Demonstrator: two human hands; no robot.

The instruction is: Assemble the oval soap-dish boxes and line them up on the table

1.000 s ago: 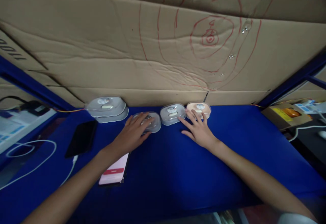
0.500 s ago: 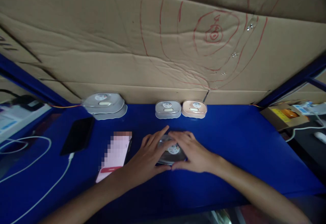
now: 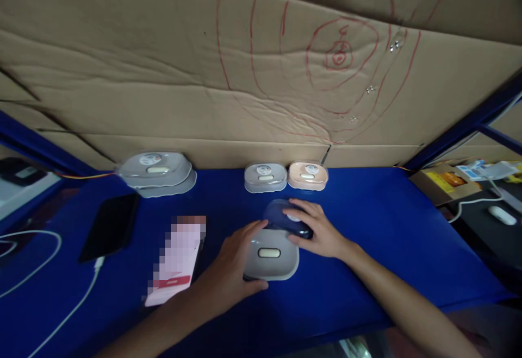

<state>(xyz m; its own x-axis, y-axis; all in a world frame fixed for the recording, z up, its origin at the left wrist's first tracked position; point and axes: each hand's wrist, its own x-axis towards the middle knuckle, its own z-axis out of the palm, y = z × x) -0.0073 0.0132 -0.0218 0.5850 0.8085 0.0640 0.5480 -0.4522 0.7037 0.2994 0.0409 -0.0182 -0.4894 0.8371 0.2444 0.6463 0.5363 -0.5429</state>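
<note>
A small grey plastic box, rounded and shallow, lies uncovered on the blue table, with a pale oval piece at its middle. My left hand grips its left side, thumb at the near edge and fingers at the far one. Just beyond the box, my right hand holds the clear lid, which bears a round white label partly covered by my fingers. The lid overlaps the far edge of the box; whether they touch, I cannot tell.
Behind stand a lidded grey box, a peach box and stacked grey boxes. Left of my hands lie a pink-screened phone and a black phone on a white cable. A cardboard wall rises behind; a carton is at right.
The lid has come off the grey box and moved away from me with my right hand, uncovering the inside. My left hand has stayed at the box's left side. The view has shifted slightly.
</note>
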